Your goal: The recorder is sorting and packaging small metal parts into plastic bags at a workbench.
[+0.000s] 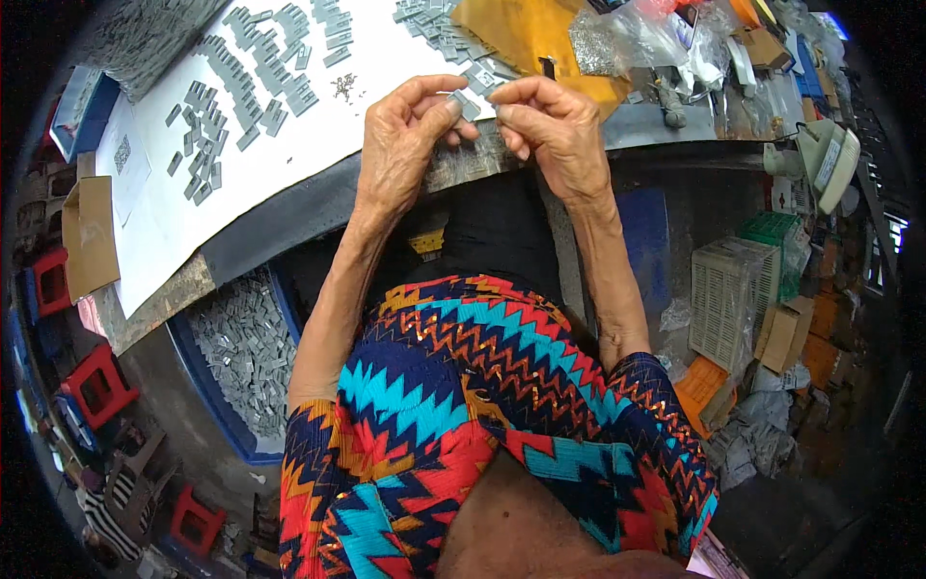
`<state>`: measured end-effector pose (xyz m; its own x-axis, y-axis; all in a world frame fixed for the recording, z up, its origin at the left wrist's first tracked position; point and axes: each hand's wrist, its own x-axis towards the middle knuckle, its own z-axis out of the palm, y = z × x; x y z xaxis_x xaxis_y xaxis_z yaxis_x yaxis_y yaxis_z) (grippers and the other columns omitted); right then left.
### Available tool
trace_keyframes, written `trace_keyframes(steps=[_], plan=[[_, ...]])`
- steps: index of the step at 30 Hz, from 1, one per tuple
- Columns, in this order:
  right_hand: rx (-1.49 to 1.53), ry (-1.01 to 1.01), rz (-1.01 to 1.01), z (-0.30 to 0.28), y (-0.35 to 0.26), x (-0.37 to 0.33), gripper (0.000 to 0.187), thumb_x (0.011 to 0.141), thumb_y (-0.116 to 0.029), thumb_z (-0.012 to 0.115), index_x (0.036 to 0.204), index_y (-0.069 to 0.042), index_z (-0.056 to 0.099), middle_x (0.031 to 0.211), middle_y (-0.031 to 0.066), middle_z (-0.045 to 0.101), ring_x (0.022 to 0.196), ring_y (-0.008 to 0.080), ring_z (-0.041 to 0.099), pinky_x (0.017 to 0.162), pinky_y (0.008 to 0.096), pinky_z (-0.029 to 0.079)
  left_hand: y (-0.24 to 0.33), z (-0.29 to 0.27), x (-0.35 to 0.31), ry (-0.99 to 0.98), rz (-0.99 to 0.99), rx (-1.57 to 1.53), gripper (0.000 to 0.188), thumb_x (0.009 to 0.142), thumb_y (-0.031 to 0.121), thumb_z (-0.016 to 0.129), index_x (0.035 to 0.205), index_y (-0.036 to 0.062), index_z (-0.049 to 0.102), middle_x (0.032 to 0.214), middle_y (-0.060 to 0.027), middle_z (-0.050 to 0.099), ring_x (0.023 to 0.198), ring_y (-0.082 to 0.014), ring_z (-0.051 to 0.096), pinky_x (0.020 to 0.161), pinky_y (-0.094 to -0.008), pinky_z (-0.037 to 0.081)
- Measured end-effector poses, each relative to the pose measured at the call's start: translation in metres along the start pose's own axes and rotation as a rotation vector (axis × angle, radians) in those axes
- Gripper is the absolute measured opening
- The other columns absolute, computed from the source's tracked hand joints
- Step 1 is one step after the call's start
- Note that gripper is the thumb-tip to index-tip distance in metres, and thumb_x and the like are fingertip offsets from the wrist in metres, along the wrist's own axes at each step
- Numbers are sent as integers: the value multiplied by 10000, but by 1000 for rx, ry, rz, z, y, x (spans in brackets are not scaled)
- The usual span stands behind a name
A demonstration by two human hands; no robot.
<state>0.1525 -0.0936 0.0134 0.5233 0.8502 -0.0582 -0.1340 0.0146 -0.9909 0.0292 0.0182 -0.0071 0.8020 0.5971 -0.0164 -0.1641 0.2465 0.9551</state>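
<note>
My left hand [403, 145] is closed in a pinch on a small flat grey metal piece [469, 108], held just above the table's near edge. Close beside it on the right, my right hand [559, 130] has thumb and forefinger pressed together; whatever lies between them is too small to make out. Beyond my hands, a white sheet [309, 145] covers the tabletop. Many similar grey pieces [275, 72] lie on it in slanting rows, with a looser heap [439, 29] at the far middle. A little scatter of tiny brownish parts [343, 87] sits left of my hands.
Below the table at left stands a blue tub [204, 381] full of grey pieces. A cardboard box [92, 236] hangs by the left edge. Yellow sheeting [511, 29] and clear plastic bags [641, 43] crowd the far right. Crates [723, 299] and red stools [99, 386] stand on the floor.
</note>
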Motion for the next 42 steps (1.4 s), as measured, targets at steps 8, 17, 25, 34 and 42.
trace_keyframes(steps=[8, 17, 25, 34, 42], plan=[[38, 9, 5, 6, 6, -5, 111, 793, -15, 565, 890, 35, 587, 626, 15, 532, 522, 63, 489, 456, 166, 383, 0, 4, -3, 4, 16, 72, 237, 820, 56, 491, 1027, -23, 576, 716, -39, 593, 617, -74, 540, 592, -193, 437], [55, 0, -42, 6, 8, -9, 111, 784, 0, 557, 881, 41, 593, 630, 29, 550, 519, 64, 499, 444, 173, 389, 10, 8, -14, -35, 2, 76, 252, 832, 39, 441, 1037, -11, 578, 777, -30, 569, 635, -57, 505, 605, -194, 421], [41, 35, -34, 4, 7, -13, 127, 790, 13, 553, 907, 44, 593, 630, 25, 542, 526, 61, 487, 451, 164, 372, 11, 7, -18, -17, 76, 154, 277, 814, 9, 475, 1081, -7, 545, 787, -25, 545, 673, -59, 509, 616, -191, 430], [-16, -25, 5, 8, 5, -16, 108, 758, -9, 588, 856, 36, 571, 624, 28, 558, 504, 61, 516, 430, 170, 401, 5, 2, -21, 54, 103, 98, 255, 760, -55, 541, 1012, -31, 505, 809, -44, 565, 709, -54, 537, 636, -160, 444], [-33, -59, 42, 10, 11, -16, 106, 747, -3, 602, 833, 20, 544, 625, 35, 562, 500, 66, 535, 408, 162, 406, 0, 4, -23, 83, 155, 240, 210, 766, -42, 542, 975, -20, 533, 811, -49, 576, 728, -82, 556, 669, -197, 462]])
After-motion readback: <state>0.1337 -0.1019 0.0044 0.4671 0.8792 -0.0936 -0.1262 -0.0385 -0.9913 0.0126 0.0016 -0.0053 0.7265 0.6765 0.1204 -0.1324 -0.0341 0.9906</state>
